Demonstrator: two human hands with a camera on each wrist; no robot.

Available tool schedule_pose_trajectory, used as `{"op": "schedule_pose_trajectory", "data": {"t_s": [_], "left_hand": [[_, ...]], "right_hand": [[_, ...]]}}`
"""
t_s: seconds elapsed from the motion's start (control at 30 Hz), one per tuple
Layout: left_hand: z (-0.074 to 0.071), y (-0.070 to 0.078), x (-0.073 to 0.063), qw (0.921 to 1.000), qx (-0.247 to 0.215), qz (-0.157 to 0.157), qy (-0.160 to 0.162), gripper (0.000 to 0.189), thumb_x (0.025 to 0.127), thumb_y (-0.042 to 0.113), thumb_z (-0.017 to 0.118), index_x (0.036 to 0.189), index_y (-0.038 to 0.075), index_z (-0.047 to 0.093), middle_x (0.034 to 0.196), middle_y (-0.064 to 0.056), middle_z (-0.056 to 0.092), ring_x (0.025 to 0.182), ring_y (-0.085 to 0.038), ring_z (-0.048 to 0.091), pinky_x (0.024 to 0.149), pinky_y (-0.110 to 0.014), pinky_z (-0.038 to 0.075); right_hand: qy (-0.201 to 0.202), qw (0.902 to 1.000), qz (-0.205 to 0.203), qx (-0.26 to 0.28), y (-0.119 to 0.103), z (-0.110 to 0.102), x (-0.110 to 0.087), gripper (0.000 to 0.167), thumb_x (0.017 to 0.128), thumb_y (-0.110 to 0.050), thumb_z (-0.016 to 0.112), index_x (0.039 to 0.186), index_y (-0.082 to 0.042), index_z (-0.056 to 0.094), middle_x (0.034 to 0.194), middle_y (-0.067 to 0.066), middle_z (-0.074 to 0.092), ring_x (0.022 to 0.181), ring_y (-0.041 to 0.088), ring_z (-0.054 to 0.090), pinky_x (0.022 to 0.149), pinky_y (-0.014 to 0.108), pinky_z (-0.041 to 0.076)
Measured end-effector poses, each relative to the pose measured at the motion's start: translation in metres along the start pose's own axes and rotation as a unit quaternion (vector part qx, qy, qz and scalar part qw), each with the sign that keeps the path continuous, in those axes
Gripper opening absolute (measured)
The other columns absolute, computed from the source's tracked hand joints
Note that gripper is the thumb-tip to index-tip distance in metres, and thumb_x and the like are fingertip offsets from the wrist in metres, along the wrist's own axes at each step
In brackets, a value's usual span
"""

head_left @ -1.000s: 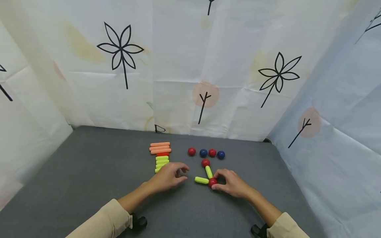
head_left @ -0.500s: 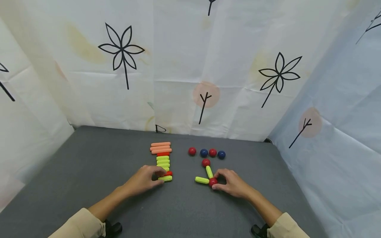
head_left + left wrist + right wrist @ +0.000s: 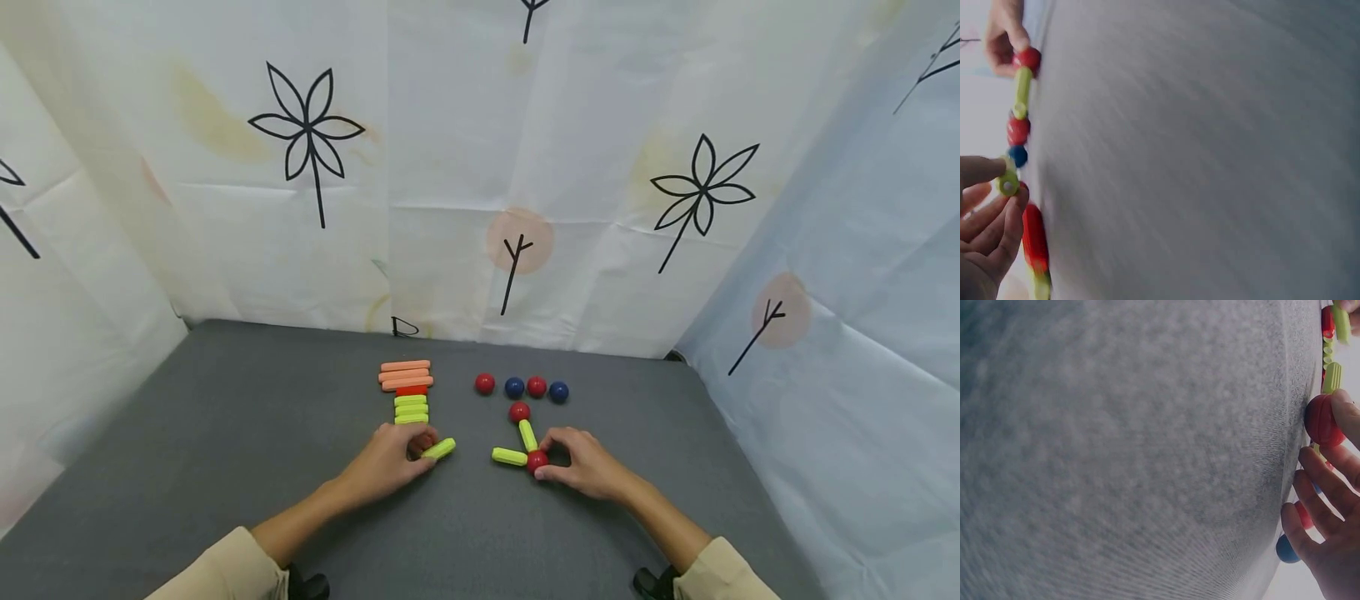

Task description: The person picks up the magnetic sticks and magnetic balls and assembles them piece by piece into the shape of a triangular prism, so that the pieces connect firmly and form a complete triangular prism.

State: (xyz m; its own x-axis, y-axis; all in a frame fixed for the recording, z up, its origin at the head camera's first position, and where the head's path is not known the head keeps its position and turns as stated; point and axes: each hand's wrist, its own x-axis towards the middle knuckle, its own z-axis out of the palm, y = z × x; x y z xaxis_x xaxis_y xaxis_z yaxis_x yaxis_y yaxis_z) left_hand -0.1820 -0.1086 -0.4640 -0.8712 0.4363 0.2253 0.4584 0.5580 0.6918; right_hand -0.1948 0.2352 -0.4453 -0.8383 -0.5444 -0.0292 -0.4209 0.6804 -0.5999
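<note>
Between thumb and fingers, my left hand [image 3: 392, 460] pinches a yellow-green rod [image 3: 440, 449], its free end pointing right. In the left wrist view that rod [image 3: 1007, 182] is seen end-on, held above the table. On the right, my right hand [image 3: 588, 467] pinches a red ball [image 3: 537, 462] at the corner of a joined piece. From that ball one yellow-green rod [image 3: 510, 456] sticks out left and another yellow-green rod [image 3: 528, 435] runs away from me to a second red ball [image 3: 519, 412]. In the right wrist view, thumb and finger grip the red ball [image 3: 1323, 420].
A column of rods lies beyond my left hand: orange rods [image 3: 405, 375] at the far end, a red rod [image 3: 412, 390], then yellow-green rods [image 3: 411, 410]. Loose red balls [image 3: 484, 383] and blue balls [image 3: 558, 392] form a row behind the joined piece. White printed cloth [image 3: 450, 167] encloses the grey table [image 3: 247, 433].
My left hand went left to the rod column, took the nearest yellow-green rod, and has moved back right with it. My right hand has stayed on the red ball.
</note>
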Motion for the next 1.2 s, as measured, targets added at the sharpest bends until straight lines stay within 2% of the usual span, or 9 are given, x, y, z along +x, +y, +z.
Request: {"op": "schedule_pose_trajectory", "data": {"t_s": [0.07, 0.17, 0.27, 0.37, 0.5, 0.7, 0.87, 1.2], "left_hand": [[0.006, 0.006, 0.008, 0.9981, -0.055, -0.026, 0.013, 0.023, 0.085, 0.008, 0.078, 0.106, 0.008, 0.07, 0.095, 0.001, 0.071, 0.081, -0.008, 0.067, 0.074, -0.028, 0.056], [0.015, 0.013, 0.023, 0.9905, -0.121, -0.06, 0.023, 0.026, 0.086, 0.009, 0.077, 0.11, 0.005, 0.069, 0.096, -0.003, 0.072, 0.084, -0.013, 0.069, 0.077, -0.032, 0.058], [0.024, 0.017, 0.039, 0.9848, -0.154, -0.079, 0.017, 0.029, 0.088, 0.011, 0.077, 0.114, 0.003, 0.067, 0.094, -0.005, 0.073, 0.085, -0.016, 0.07, 0.077, -0.036, 0.058], [0.032, 0.019, 0.054, 0.9795, -0.181, -0.089, 0.004, 0.032, 0.088, 0.01, 0.076, 0.117, 0.0, 0.066, 0.091, -0.006, 0.074, 0.08, -0.016, 0.07, 0.073, -0.035, 0.058], [0.045, 0.019, 0.067, 0.9753, -0.2, -0.093, -0.004, 0.034, 0.087, 0.008, 0.076, 0.117, -0.002, 0.064, 0.087, -0.008, 0.074, 0.072, -0.016, 0.068, 0.065, -0.031, 0.056], [0.059, 0.024, 0.079, 0.9745, -0.205, -0.091, -0.009, 0.035, 0.087, 0.007, 0.076, 0.118, -0.002, 0.063, 0.086, -0.009, 0.075, 0.07, -0.017, 0.069, 0.065, -0.031, 0.056], [0.061, 0.026, 0.081, 0.9754, -0.198, -0.096, -0.008, 0.035, 0.086, 0.008, 0.077, 0.117, -0.002, 0.063, 0.084, -0.008, 0.074, 0.068, -0.015, 0.067, 0.063, -0.03, 0.054], [0.058, 0.025, 0.081, 0.9705, -0.214, -0.108, -0.025, 0.037, 0.087, 0.009, 0.076, 0.12, -0.002, 0.062, 0.086, -0.008, 0.074, 0.07, -0.015, 0.067, 0.062, -0.028, 0.052]], "right_hand": [[0.0, 1.0, 0.0, 0.0, 0.0, 0.0, 0.0, 0.032, 0.087, -0.038, 0.076, 0.107, -0.015, 0.067, 0.103, -0.007, 0.064, 0.096, 0.015, 0.057, 0.086, 0.039, 0.049], [0.002, 1.0, -0.002, -0.001, 0.001, 0.0, 0.0, 0.033, 0.087, -0.038, 0.077, 0.107, -0.014, 0.067, 0.104, -0.006, 0.064, 0.097, 0.015, 0.057, 0.087, 0.039, 0.049], [0.004, 1.0, -0.003, -0.004, 0.0, 0.0, 0.0, 0.032, 0.087, -0.037, 0.077, 0.107, -0.014, 0.067, 0.104, -0.006, 0.064, 0.096, 0.015, 0.057, 0.087, 0.039, 0.049], [0.003, 1.0, -0.001, -0.005, 0.0, 0.001, 0.001, 0.03, 0.088, -0.037, 0.077, 0.106, -0.015, 0.067, 0.102, -0.007, 0.064, 0.094, 0.015, 0.057, 0.084, 0.036, 0.048], [0.004, 1.0, -0.005, -0.007, -0.002, 0.001, 0.001, 0.029, 0.088, -0.038, 0.076, 0.104, -0.015, 0.067, 0.099, -0.007, 0.064, 0.091, 0.015, 0.056, 0.08, 0.033, 0.047], [0.008, 0.9998, -0.013, -0.01, -0.002, -0.001, 0.0, 0.031, 0.088, -0.037, 0.077, 0.104, -0.013, 0.067, 0.099, -0.005, 0.065, 0.091, 0.017, 0.058, 0.081, 0.036, 0.048], [0.005, 0.9999, -0.012, -0.006, -0.003, -0.002, 0.0, 0.03, 0.089, -0.037, 0.075, 0.105, -0.013, 0.067, 0.099, -0.006, 0.064, 0.091, 0.017, 0.057, 0.081, 0.035, 0.047], [0.005, 0.9999, -0.011, -0.008, -0.002, -0.001, -0.001, 0.03, 0.089, -0.036, 0.076, 0.106, -0.013, 0.067, 0.1, -0.006, 0.065, 0.092, 0.016, 0.057, 0.082, 0.036, 0.048]]}}
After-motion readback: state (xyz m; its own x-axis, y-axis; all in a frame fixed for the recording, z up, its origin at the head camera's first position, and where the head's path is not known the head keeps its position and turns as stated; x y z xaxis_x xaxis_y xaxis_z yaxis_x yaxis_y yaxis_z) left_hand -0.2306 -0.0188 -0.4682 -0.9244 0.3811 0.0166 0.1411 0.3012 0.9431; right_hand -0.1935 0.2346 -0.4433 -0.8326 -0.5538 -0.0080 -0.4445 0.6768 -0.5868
